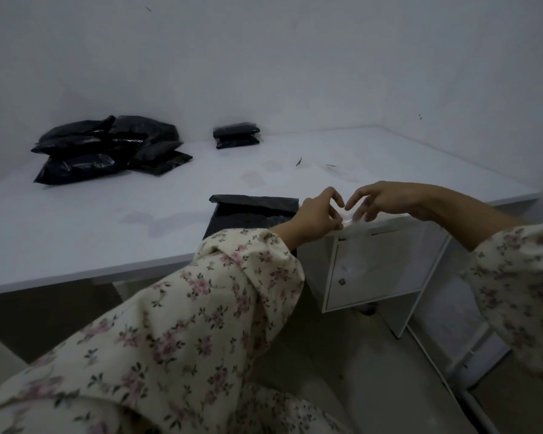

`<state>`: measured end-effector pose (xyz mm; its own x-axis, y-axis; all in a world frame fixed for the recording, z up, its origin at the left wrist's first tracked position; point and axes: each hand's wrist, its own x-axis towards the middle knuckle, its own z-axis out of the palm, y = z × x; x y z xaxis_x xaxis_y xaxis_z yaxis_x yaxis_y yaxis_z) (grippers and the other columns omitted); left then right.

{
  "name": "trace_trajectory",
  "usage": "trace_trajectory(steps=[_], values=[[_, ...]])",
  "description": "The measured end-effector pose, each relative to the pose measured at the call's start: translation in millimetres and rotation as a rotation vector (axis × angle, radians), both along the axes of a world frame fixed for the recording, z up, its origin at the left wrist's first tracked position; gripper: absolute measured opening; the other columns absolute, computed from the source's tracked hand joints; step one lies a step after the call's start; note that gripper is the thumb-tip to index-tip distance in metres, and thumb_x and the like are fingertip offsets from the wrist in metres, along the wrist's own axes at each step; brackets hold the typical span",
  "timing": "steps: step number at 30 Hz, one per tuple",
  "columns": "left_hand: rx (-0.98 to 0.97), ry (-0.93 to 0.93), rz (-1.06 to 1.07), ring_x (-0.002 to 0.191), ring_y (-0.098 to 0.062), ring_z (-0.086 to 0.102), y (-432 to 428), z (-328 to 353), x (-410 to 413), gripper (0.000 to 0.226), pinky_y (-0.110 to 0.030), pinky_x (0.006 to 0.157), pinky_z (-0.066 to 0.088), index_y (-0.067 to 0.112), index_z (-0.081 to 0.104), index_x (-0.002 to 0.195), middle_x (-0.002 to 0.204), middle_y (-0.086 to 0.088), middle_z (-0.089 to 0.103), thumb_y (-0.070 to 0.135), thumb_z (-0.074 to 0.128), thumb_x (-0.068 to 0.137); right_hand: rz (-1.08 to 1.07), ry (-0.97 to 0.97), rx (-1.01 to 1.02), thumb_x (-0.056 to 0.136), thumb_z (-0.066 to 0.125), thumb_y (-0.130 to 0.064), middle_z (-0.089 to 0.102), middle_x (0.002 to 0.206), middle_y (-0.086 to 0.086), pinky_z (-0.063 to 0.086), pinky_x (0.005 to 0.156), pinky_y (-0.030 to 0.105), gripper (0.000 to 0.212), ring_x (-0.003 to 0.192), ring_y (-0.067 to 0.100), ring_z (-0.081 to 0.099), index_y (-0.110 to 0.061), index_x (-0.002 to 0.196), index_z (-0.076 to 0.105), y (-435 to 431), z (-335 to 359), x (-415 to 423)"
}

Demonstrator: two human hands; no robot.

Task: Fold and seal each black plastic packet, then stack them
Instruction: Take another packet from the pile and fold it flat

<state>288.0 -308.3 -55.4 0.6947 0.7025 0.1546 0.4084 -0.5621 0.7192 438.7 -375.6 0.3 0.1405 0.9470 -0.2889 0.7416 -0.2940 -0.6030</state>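
Observation:
A black plastic packet (251, 214) lies flat near the table's front edge, its top edge folded over, partly hidden by my left sleeve. Just right of it, my left hand (317, 214) and my right hand (386, 200) meet at the table edge. Both pinch a small strip of clear tape (348, 221) between fingertips. A loose heap of black packets (110, 148) sits at the back left. A small stack of two folded packets (236, 135) stands at the back middle against the wall.
The white table (76, 223) fills the corner between two white walls. Faint clear tape pieces (254, 179) and tiny dark scraps (298, 162) lie on its middle. A white drawer cabinet (376, 264) hangs under the table's right end.

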Motion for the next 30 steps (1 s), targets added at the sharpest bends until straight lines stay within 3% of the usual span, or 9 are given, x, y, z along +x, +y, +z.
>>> trace_trajectory(steps=[4,7,10,16,21,26,30], values=[[0.085,-0.005,0.013,0.094,-0.021,0.052,-1,-8,1,0.038,-0.027,0.071,0.042,0.012,0.051,0.113,0.096,-0.006,0.067,0.004,0.07,0.081,-0.186,0.174,0.196,0.08,0.066,0.006,0.059,0.113,0.007,0.038,0.066,0.023,0.033,0.086,0.01,0.054,-0.018,0.101,0.058,-16,-23,3],[0.176,0.038,0.019,0.101,-0.027,0.048,-1,-10,2,0.04,-0.036,0.081,0.043,0.015,0.052,0.114,0.101,-0.005,0.065,0.007,0.072,0.08,-0.424,0.336,0.308,0.078,0.076,-0.013,0.058,0.104,0.006,0.038,0.064,0.028,0.037,0.085,0.015,0.055,-0.017,0.106,0.052,-29,-45,-3],[0.249,0.101,0.007,0.1,-0.028,0.049,-2,-9,1,0.038,-0.04,0.086,0.044,0.016,0.054,0.112,0.104,-0.007,0.062,0.011,0.073,0.08,-0.471,0.404,0.171,0.078,0.076,-0.026,0.057,0.086,0.001,0.037,0.062,0.029,0.034,0.074,0.014,0.054,-0.014,0.102,0.056,-40,-62,-13],[0.475,0.2,0.022,0.1,-0.028,0.044,-8,-16,-1,0.035,-0.037,0.083,0.042,0.018,0.054,0.108,0.107,-0.01,0.053,-0.001,0.064,0.081,-0.55,0.495,0.065,0.084,0.066,-0.01,0.066,0.083,0.006,0.036,0.062,0.027,0.005,0.072,0.015,0.06,-0.01,0.082,0.061,-47,-68,-21],[0.688,0.222,0.094,0.098,-0.029,0.042,-13,-21,1,0.026,-0.034,0.075,0.037,0.012,0.054,0.103,0.109,-0.011,0.048,0.007,0.066,0.08,-0.575,0.69,0.033,0.084,0.065,-0.008,0.07,0.063,0.001,0.039,0.059,0.025,0.007,0.07,0.012,0.063,-0.012,0.089,0.061,-47,-51,-20],[0.803,0.263,0.143,0.105,-0.029,0.043,-20,-23,6,0.025,-0.039,0.083,0.04,0.011,0.057,0.103,0.112,-0.01,0.048,0.026,0.063,0.084,-0.582,0.817,-0.034,0.084,0.062,-0.007,0.072,0.067,-0.001,0.036,0.057,0.021,0.008,0.057,0.006,0.063,-0.014,0.082,0.059,-45,-32,-16],[0.854,0.228,0.207,0.104,-0.031,0.044,-25,-26,9,0.02,-0.04,0.08,0.038,0.008,0.061,0.098,0.108,-0.011,0.05,0.023,0.061,0.085,-0.61,0.892,-0.076,0.089,0.055,-0.01,0.072,0.069,-0.001,0.032,0.057,0.02,0.008,0.047,0.006,0.062,-0.011,0.084,0.059,-44,-28,-14]])
